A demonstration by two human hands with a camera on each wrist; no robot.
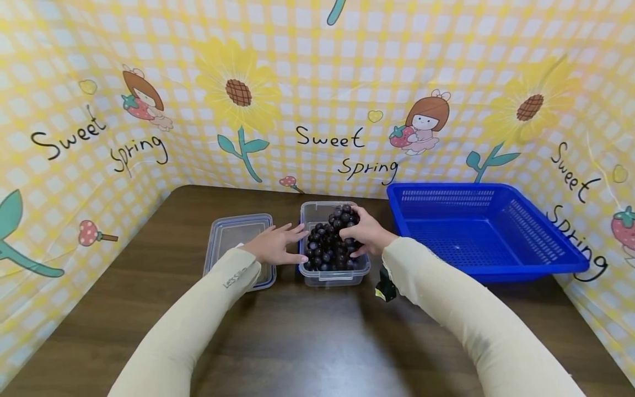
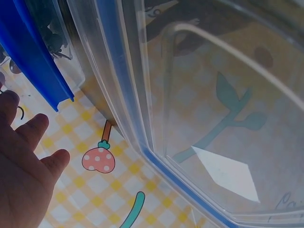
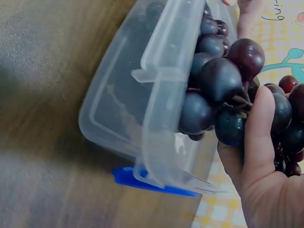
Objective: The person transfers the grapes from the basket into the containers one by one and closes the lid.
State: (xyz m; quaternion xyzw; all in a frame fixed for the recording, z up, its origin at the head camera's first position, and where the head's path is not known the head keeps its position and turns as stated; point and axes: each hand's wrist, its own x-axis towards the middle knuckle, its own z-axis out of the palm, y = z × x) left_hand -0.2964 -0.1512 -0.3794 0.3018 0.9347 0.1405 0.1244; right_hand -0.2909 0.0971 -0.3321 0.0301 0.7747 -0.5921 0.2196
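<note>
Fingers of right hand (image 1: 364, 234) curl around grapes (image 1: 329, 242).

Container (image 1: 335, 275) is boxed in: lid (image 1: 238, 234) just beside it on the left, blue basket (image 1: 541, 264) near on the right, backdrop wall (image 1: 317, 110) close behind. 2 hands flank the grapes (image 1: 329, 248), left hand (image 1: 276, 246) at the left wall, right hand (image 1: 364, 231) on top. Bare table (image 1: 307, 342) in front gives open approach.
</note>
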